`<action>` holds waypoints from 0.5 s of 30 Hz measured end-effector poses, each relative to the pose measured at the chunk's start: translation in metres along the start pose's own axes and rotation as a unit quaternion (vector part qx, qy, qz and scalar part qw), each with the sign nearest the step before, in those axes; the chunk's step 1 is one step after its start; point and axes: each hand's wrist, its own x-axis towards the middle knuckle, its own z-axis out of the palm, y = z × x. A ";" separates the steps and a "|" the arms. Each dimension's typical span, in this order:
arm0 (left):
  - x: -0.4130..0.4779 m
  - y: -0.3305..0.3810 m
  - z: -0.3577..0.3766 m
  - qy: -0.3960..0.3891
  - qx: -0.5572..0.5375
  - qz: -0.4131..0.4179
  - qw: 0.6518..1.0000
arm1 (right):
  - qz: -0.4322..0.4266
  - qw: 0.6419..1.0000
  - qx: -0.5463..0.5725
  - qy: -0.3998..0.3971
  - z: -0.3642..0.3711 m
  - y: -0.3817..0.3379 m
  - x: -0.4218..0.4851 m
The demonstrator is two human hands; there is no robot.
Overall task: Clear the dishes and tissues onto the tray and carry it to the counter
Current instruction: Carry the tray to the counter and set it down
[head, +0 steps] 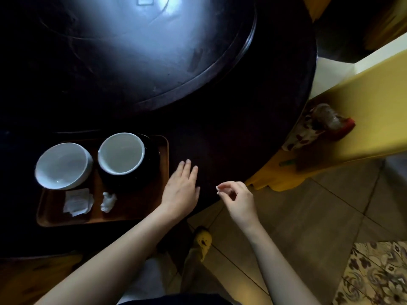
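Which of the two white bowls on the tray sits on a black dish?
The right-hand bowl, nearer the left hand; the other bowl rests directly on the tray.

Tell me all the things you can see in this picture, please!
Table: one, dark, round, fills most of the view.
Turntable: one, dark and shiny, on the table's middle.
Tray: one, brown, on the table's near edge at the left.
Bowls: two, white; one on the tray's left, one sitting in a black dish on the tray's right.
Tissues: two, white; a flat one and a crumpled one on the tray's front.
Chair: one, yellow, right of the table.
Left hand: open, flat beside the tray.
Right hand: pinching a tiny white scrap at the table's edge.
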 end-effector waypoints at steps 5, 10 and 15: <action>-0.048 -0.035 0.004 0.003 0.030 0.075 0.997 | 0.000 0.999 0.031 -0.005 0.024 -0.027 0.004; -0.095 -0.094 0.018 0.013 -0.037 0.104 0.994 | -0.001 0.997 0.074 -0.028 0.064 -0.066 -0.003; -0.123 -0.144 0.007 0.061 -0.043 0.169 0.983 | -0.025 0.999 0.015 -0.043 0.119 -0.103 -0.017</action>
